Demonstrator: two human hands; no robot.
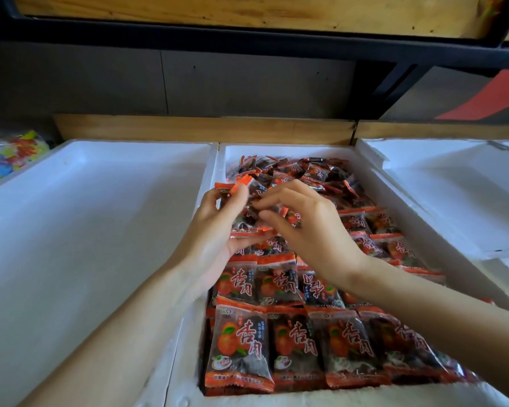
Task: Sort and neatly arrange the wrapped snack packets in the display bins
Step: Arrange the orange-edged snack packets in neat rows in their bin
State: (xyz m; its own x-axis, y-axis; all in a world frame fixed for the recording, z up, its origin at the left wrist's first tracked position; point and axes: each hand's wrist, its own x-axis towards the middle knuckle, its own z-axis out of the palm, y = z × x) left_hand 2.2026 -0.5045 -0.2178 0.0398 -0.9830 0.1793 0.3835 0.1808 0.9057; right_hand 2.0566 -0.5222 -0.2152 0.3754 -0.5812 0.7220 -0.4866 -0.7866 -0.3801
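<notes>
The middle white foam bin (279,149) holds several red-and-clear wrapped snack packets. Those at the front lie in neat overlapping rows (291,348); those at the back lie in a loose heap (306,171). My left hand (218,230) grips a small stack of packets (241,221) above the bin's left side, thumb under and fingers over the top edge. My right hand (309,224) is right beside it, fingertips pinching a packet at the stack's right end.
A white foam bin (86,215) sits to the left and another (453,186) to the right. Colourful wrapped sweets (9,154) lie at the far left. A wooden rail (203,127) runs behind the bins, under a dark shelf frame.
</notes>
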